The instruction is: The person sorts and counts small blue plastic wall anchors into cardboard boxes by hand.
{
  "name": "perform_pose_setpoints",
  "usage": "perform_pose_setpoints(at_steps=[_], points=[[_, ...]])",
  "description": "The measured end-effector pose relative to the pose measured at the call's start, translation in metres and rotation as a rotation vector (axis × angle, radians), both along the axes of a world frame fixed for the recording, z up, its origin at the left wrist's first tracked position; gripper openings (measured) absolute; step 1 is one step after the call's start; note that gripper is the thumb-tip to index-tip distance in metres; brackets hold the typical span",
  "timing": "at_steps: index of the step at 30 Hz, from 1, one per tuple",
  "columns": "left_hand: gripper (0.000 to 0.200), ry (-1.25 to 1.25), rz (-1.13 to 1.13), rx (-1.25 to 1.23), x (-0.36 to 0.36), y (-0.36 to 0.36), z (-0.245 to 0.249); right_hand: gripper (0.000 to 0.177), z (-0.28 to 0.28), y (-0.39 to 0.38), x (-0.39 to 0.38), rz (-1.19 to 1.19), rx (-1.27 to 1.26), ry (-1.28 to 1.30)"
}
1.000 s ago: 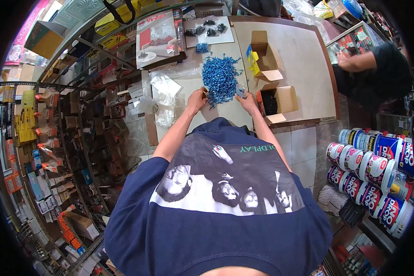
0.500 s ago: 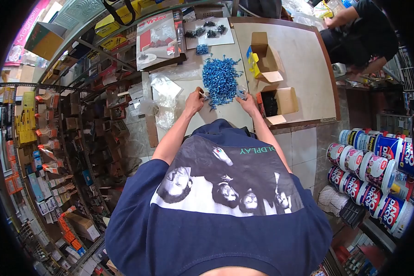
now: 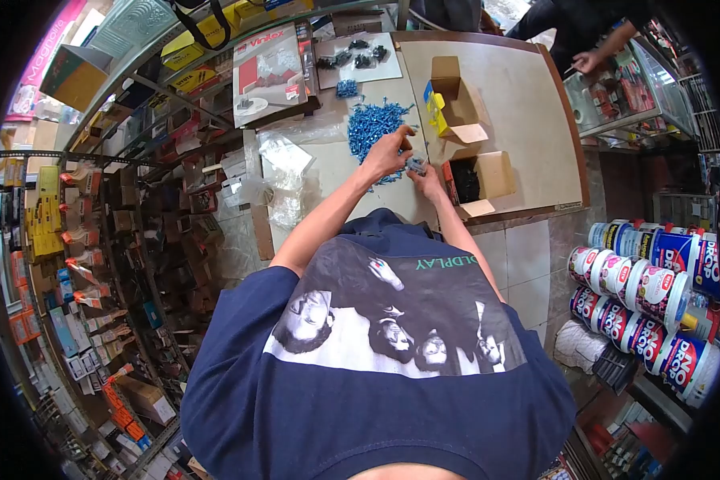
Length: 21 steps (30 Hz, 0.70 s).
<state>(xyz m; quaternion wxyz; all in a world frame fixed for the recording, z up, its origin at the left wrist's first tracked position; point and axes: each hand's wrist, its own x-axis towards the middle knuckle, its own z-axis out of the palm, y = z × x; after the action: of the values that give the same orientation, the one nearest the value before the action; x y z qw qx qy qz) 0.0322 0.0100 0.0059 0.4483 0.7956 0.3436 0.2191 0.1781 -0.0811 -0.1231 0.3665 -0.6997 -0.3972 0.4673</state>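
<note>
A heap of small blue screw-like pieces (image 3: 368,128) lies loose on the table. My left hand (image 3: 388,154) reaches over the right side of this heap, fingers curled; what they hold, if anything, is hidden. Just below and to its right, my right hand (image 3: 429,184) grips a small clear plastic bag (image 3: 415,165) with its fingertips. The bag's opening is close to my left fingers. A smaller bluish packet (image 3: 346,89) sits beyond the heap. To the right, an open carton (image 3: 482,178) contains dark pieces.
An open yellow-and-brown carton (image 3: 456,108) stands farther back. Black packets (image 3: 362,60) rest on a white sheet. At left are a Vinilex box (image 3: 272,72) and clear plastic bags (image 3: 286,180). Another person's hand (image 3: 588,62) shows at upper right. Paint buckets (image 3: 616,274) are stacked at right.
My left hand has moved right, from the heap's left edge across it to the plastic bag. My right hand has stayed nearly in place. The other person at upper right has shifted.
</note>
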Motion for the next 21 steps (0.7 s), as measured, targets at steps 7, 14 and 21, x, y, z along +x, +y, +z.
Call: perform_pose_setpoints(at_steps=[7, 14, 21], points=[[0.04, 0.184, 0.291, -0.029, -0.07, 0.007, -0.048, 0.038, 0.024, -0.002, -0.004, 0.01, -0.013, -0.019], [0.051, 0.43, 0.231, -0.054, -0.114, -0.012, -0.069, 0.052, 0.025, -0.001, -0.001, 0.026, -0.09, -0.034], [0.041, 0.34, 0.259, -0.091, -0.114, -0.016, -0.076, 0.057, 0.037, -0.002, -0.003, 0.053, -0.104, 0.005]])
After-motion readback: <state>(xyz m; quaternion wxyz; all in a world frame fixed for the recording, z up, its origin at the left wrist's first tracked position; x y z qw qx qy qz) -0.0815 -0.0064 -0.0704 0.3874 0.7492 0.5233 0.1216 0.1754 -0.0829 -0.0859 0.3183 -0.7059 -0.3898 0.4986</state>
